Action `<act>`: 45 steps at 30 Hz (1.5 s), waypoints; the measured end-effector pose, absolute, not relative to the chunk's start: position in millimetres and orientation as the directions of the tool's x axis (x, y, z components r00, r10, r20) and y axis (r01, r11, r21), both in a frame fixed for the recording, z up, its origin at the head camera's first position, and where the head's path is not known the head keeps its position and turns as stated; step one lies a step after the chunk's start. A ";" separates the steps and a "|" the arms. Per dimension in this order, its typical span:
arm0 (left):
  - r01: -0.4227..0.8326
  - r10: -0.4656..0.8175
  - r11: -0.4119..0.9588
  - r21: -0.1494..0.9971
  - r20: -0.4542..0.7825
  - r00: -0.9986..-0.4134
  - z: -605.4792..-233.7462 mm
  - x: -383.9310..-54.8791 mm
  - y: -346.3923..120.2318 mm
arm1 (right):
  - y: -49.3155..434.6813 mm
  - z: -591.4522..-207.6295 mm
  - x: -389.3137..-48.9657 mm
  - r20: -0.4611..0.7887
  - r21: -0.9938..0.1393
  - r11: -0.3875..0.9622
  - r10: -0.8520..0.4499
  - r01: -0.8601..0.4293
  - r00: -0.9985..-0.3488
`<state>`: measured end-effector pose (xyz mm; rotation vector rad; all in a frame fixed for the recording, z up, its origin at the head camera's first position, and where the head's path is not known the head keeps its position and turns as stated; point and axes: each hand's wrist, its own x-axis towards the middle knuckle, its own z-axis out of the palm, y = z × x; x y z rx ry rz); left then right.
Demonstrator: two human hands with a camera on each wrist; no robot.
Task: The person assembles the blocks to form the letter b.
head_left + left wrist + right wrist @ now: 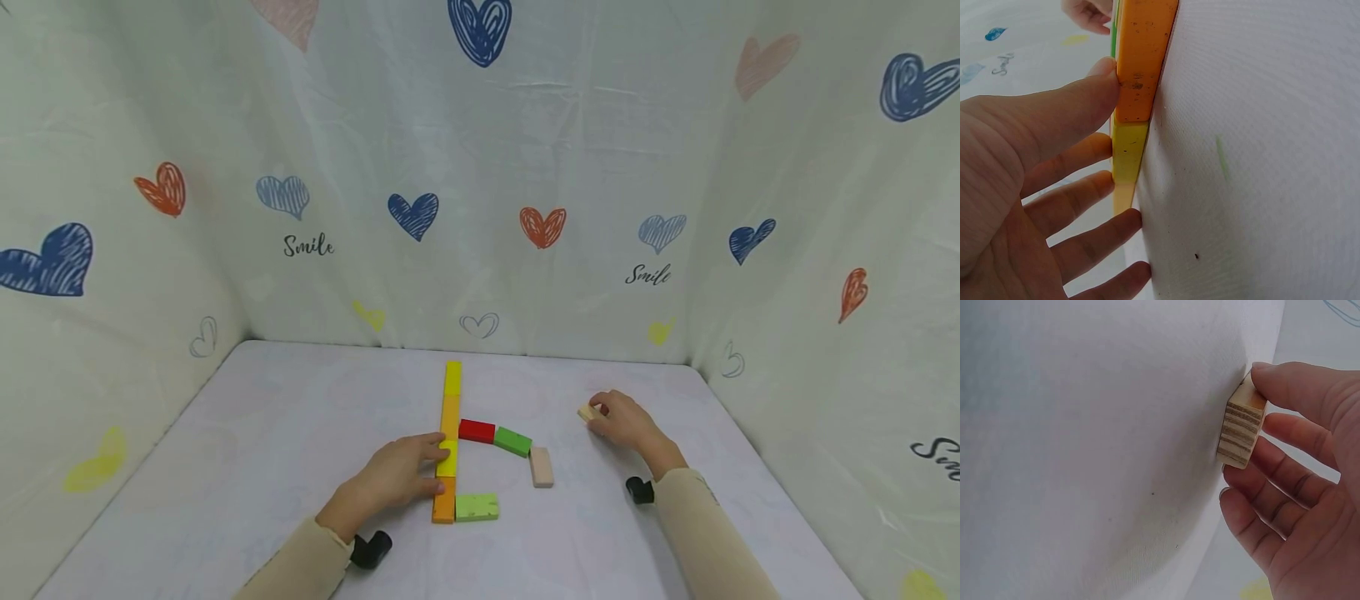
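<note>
A straight row of yellow and orange blocks [450, 417] runs away from the person on the white table. Spread along its near part is my left hand [393, 475], thumb at the orange block [1141, 62] and fingertips at the yellow block [1129, 150]. Off to the right, my right hand [626, 421] pinches a plain wooden block [1241, 428] between thumb and fingers, low against the tabletop. The block's striped plywood end shows in the right wrist view.
From the row, a red block [477, 431], a green block [513, 442] and a pale wooden block [542, 467] curve rightward. A light green block [477, 507] adjoins the row's near end. Behind the table [300, 400] hangs a heart-printed curtain [480, 150].
</note>
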<state>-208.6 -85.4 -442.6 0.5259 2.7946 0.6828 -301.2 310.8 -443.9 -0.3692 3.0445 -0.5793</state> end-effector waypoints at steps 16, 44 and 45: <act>0.292 0.393 0.831 0.473 -0.127 -0.911 -442.0 -209.0 -84.4 | 310.5 -445.0 -302.7 0.018 -0.365 0.904 -0.233 -0.223 -0.972; 0.301 0.397 0.828 0.472 -0.116 -0.910 -440.8 -208.4 -84.8 | 306.2 -447.0 -303.7 0.051 -0.374 0.898 -0.231 -0.233 -0.972; 0.301 0.397 0.829 0.471 -0.117 -0.910 -440.6 -208.4 -84.9 | 305.3 -446.4 -303.2 0.052 -0.378 0.896 -0.231 -0.233 -0.972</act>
